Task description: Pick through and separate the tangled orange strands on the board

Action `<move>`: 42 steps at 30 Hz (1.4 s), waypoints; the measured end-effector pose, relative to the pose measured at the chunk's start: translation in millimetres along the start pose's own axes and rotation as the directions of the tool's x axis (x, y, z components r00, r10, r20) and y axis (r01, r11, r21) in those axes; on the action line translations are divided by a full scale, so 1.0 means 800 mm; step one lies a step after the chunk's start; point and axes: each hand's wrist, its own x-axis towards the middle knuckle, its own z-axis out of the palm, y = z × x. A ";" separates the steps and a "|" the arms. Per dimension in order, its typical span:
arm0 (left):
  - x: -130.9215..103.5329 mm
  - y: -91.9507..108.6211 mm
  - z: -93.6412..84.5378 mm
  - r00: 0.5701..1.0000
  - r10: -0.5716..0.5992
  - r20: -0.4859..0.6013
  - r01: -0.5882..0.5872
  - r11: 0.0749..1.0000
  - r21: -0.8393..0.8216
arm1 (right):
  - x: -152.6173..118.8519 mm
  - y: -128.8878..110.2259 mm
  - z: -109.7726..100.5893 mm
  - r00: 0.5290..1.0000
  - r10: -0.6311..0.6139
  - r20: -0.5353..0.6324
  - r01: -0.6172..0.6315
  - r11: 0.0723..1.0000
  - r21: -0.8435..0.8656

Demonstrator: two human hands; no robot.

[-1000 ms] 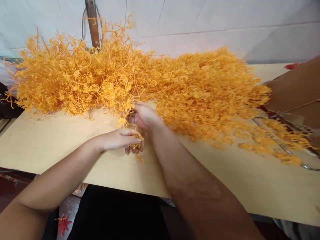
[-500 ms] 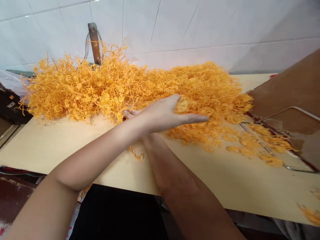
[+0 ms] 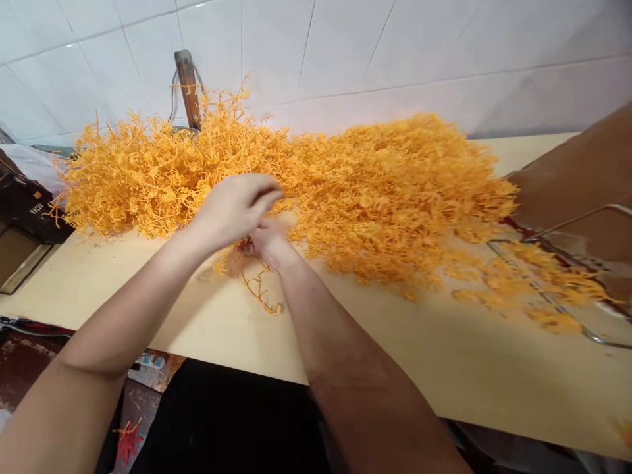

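Orange pile [image 3: 385, 191], spread out behind your wrists: your left hand [image 3: 237, 204] has swung back from farther right along it, joining your right hand [image 3: 271, 240] at its near edge, so both are now at one spot. Left fingers look half curled, right ones bent but blurred; either's hold cannot be told. One strand [image 3: 271, 309] lies before the pile.
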 end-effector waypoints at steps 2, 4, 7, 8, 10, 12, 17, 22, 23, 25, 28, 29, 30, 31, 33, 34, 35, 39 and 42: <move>-0.026 -0.025 -0.026 0.995 -0.085 -0.050 0.087 0.995 0.050 | -0.003 -0.005 0.002 0.999 0.031 0.021 -0.032 0.999 0.015; -0.045 -0.050 -0.038 0.991 -0.125 -0.051 0.131 0.981 0.141 | -0.005 -0.008 0.001 0.999 0.042 0.033 -0.043 0.999 0.019; -0.058 -0.080 -0.033 0.991 -0.131 -0.034 0.135 0.960 0.243 | -0.009 -0.010 -0.001 0.999 0.032 0.010 -0.032 0.999 0.006; -0.059 -0.088 -0.028 0.991 -0.126 -0.038 0.131 0.957 0.259 | -0.010 -0.011 -0.002 0.999 0.034 -0.004 -0.034 0.999 0.002; -0.060 -0.103 -0.020 0.992 -0.124 -0.031 0.128 0.955 0.268 | -0.011 -0.012 -0.003 0.998 0.044 -0.032 -0.044 0.999 0.000; -0.060 -0.116 -0.016 0.988 -0.155 0.016 0.147 0.957 0.249 | -0.011 -0.012 -0.005 0.996 0.050 -0.068 -0.050 0.999 -0.001; -0.064 -0.130 -0.018 0.967 -0.248 0.057 0.245 0.968 0.047 | -0.008 -0.013 -0.007 0.991 0.039 -0.128 -0.043 0.999 -0.029; -0.061 -0.120 -0.013 0.949 -0.314 -0.023 0.304 0.933 -0.191 | -0.014 -0.017 -0.003 0.994 0.047 -0.098 -0.053 0.997 -0.052; -0.060 -0.119 -0.011 0.940 -0.341 -0.008 0.329 0.913 -0.241 | -0.015 -0.017 -0.002 0.995 0.049 -0.082 -0.054 0.997 -0.058; -0.057 -0.118 -0.006 0.925 -0.378 0.040 0.369 0.866 -0.337 | -0.017 -0.017 -0.001 0.998 0.054 -0.043 -0.057 0.995 -0.080; -0.056 -0.118 -0.001 0.923 -0.367 0.120 0.380 0.812 -0.442 | -0.018 -0.017 0.001 0.999 0.053 -0.012 -0.054 0.990 -0.134; -0.056 -0.117 0.000 0.924 -0.356 0.139 0.379 0.808 -0.450 | -0.018 -0.017 0.001 0.999 0.043 -0.023 -0.046 0.987 -0.154; -0.056 -0.117 0.001 0.926 -0.349 0.148 0.377 0.811 -0.447 | -0.019 -0.017 0.002 0.999 0.027 -0.043 -0.034 0.985 -0.172; -0.057 -0.116 0.001 0.928 -0.344 0.146 0.372 0.820 -0.435 | -0.019 -0.018 0.003 0.998 0.008 -0.068 -0.020 0.983 -0.184; -0.058 -0.116 0.002 0.934 -0.340 0.107 0.353 0.841 -0.411 | -0.020 -0.019 0.003 0.993 -0.027 -0.111 0.004 0.980 -0.199; -0.058 -0.116 0.002 0.938 -0.338 0.081 0.341 0.848 -0.406 | -0.020 -0.020 0.003 0.991 -0.041 -0.126 0.014 0.979 -0.204; -0.058 -0.116 0.002 0.941 -0.334 0.058 0.328 0.853 -0.405 | -0.021 -0.021 0.002 0.990 -0.050 -0.134 0.021 0.977 -0.210; -0.059 -0.117 0.003 0.948 -0.311 0.067 0.309 0.848 -0.430 | -0.022 -0.022 0.001 0.992 -0.050 -0.112 0.020 0.967 -0.255; -0.059 -0.119 0.008 0.950 -0.276 0.144 0.312 0.827 -0.468 | -0.023 -0.019 0.005 0.997 -0.045 -0.062 0.028 0.966 -0.258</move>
